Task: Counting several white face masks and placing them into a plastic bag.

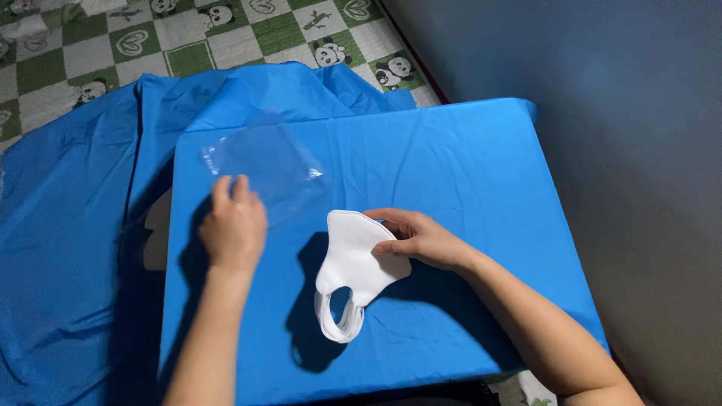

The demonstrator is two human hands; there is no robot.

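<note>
1. Right hand (418,237) pinching white mask (353,263) at its folded edge, lifted just above blue table (466,165); ear loops (338,319) dangling.
2. Left hand (233,225) flat, fingers together, pressing clear bag (267,165) on table.
3. Mask likely light, soft, easily creased; best gripped at stiffer edge.
4. Bag probably thin, slippery; best taken by its open end.
5. Panda-print mat (188,37) beyond.

Table (481,173), mid-frame, draped in blue plastic cloth (68,248). Clear plastic bag (267,169) lies on it, upper left. Cloth spills leftward.
</note>
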